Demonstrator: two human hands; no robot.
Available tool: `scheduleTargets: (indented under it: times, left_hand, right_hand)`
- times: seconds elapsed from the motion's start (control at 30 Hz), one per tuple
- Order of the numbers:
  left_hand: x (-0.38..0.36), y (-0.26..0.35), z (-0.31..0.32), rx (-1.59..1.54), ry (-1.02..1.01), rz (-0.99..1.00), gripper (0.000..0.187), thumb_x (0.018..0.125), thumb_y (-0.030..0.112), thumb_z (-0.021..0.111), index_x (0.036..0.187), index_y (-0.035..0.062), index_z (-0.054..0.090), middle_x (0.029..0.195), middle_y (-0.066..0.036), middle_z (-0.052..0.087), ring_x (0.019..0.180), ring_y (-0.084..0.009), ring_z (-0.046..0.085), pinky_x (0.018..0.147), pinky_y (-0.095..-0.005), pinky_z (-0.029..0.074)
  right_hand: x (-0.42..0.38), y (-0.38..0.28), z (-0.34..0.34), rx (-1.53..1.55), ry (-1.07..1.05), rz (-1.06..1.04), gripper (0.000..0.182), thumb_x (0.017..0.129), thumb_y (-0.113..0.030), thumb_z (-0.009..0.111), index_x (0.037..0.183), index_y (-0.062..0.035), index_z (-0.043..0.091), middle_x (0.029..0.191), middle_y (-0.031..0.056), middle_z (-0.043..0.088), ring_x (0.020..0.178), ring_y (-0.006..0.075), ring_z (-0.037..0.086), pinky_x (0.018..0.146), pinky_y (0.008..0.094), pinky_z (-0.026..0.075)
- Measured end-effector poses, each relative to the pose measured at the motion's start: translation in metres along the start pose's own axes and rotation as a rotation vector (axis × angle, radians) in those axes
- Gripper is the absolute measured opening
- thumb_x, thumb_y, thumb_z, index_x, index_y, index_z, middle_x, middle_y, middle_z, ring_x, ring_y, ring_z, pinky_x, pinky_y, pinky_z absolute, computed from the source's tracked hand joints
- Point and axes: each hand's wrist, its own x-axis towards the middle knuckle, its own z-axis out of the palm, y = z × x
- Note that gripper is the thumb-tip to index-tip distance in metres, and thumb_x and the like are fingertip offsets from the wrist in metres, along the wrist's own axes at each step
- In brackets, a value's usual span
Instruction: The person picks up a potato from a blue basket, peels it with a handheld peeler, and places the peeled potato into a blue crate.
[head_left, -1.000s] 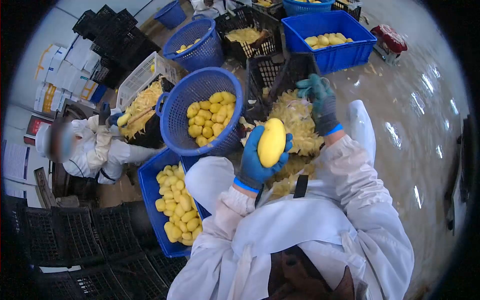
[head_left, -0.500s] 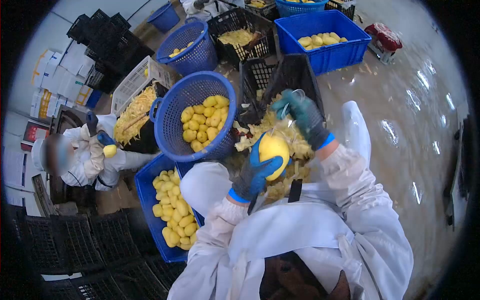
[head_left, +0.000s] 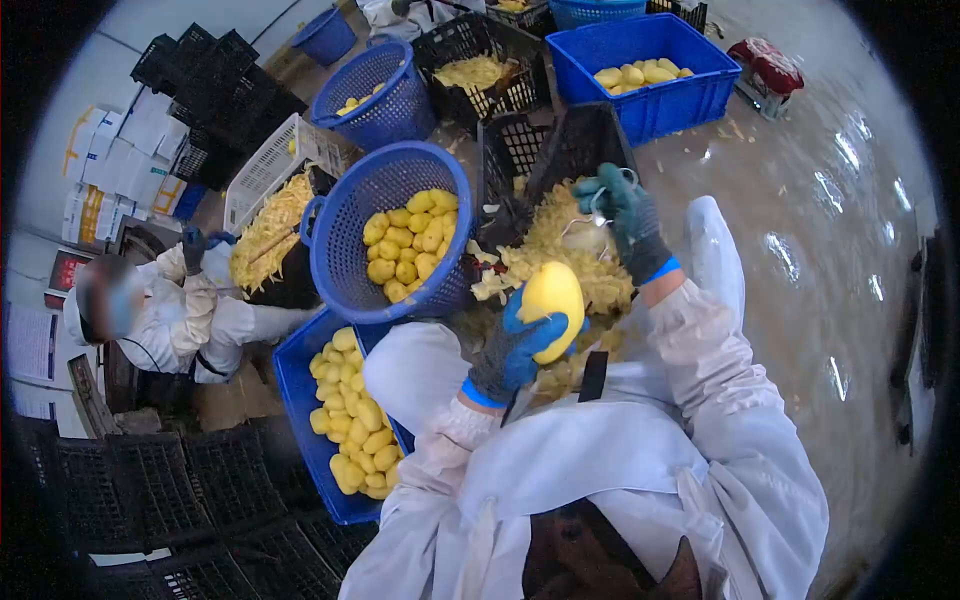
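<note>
My left hand (head_left: 508, 355), in a dark glove with blue fingers, is wrapped round a large peeled yellow potato (head_left: 556, 300) from below. Up and to the right, my right hand (head_left: 632, 228) in a dark green glove grips a small metal peeler (head_left: 600, 212), its shiny loop showing past the fingers. The peeler is apart from the potato. Beneath both hands lies a heap of pale peelings (head_left: 590, 262), spilling from a black crate (head_left: 512, 150) in front of me.
A round blue basket (head_left: 330, 225) and a blue bin (head_left: 300, 400) of peeled potatoes stand at my left. Farther off are another blue bin (head_left: 650, 115), a second basket (head_left: 385, 100) and a red-topped scale (head_left: 765, 75). A co-worker (head_left: 170, 310) sits at the left.
My right hand has moved a little right, away from the potato, with the peeler. The potato has risen slightly in my left hand. The co-worker's hands have shifted up.
</note>
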Motion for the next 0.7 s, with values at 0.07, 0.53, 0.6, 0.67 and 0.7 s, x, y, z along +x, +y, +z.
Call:
scheduleTargets:
  times: [0.07, 0.53, 0.6, 0.67, 0.7]
  left_hand:
    - [0.006, -0.005, -0.007, 0.064, 0.007, -0.004, 0.049, 0.081, 0.015, 0.061, 0.125, 0.0017, 0.044, 0.111, -0.011, 0.057, 0.094, -0.0198, 0.060, 0.074, -0.0287, 0.052]
    - [0.014, -0.013, -0.006, 1.118, 0.227, 0.601, 0.077, 0.071, 0.010, 0.069, 0.136, 0.0007, 0.030, 0.125, -0.021, 0.047, 0.111, -0.0342, 0.051, 0.092, -0.0395, 0.042]
    - [0.009, -0.020, -0.003, 1.118, 0.234, 0.592, 0.076, 0.072, 0.011, 0.069, 0.136, 0.0006, 0.030, 0.125, -0.021, 0.047, 0.110, -0.0348, 0.051, 0.092, -0.0397, 0.043]
    - [0.017, -0.017, 0.000, 1.106, 0.231, 0.610, 0.075, 0.073, 0.011, 0.069, 0.136, 0.0003, 0.030, 0.124, -0.021, 0.048, 0.110, -0.0349, 0.052, 0.091, -0.0397, 0.043]
    - [0.016, -0.021, -0.003, 1.068, 0.247, 0.585, 0.073, 0.075, 0.013, 0.069, 0.136, 0.0003, 0.030, 0.123, -0.020, 0.049, 0.108, -0.0335, 0.053, 0.091, -0.0389, 0.044]
  right_hand:
    - [-0.037, -0.019, 0.053, -0.045, -0.120, 0.119, 0.030, 0.091, -0.030, 0.054, 0.087, -0.0013, 0.060, 0.075, 0.0084, 0.065, 0.062, 0.0156, 0.061, 0.060, 0.0296, 0.049]
    - [-0.002, 0.007, 0.012, -0.137, 0.094, -0.039, 0.034, 0.092, -0.033, 0.053, 0.088, -0.0006, 0.060, 0.081, 0.0120, 0.066, 0.063, 0.0177, 0.061, 0.062, 0.0297, 0.049]
    - [-0.027, -0.001, 0.035, -0.114, -0.054, -0.007, 0.032, 0.091, -0.032, 0.054, 0.087, -0.0011, 0.059, 0.081, 0.0125, 0.066, 0.061, 0.0183, 0.061, 0.060, 0.0305, 0.049]
    - [-0.025, 0.015, 0.033, -0.098, -0.046, -0.039, 0.031, 0.091, -0.032, 0.054, 0.087, -0.0016, 0.060, 0.081, 0.0127, 0.066, 0.062, 0.0180, 0.062, 0.060, 0.0301, 0.049]
    - [-0.013, 0.019, 0.017, -0.083, 0.044, -0.055, 0.031, 0.090, -0.032, 0.054, 0.087, -0.0017, 0.060, 0.081, 0.0127, 0.066, 0.062, 0.0179, 0.062, 0.061, 0.0297, 0.049]
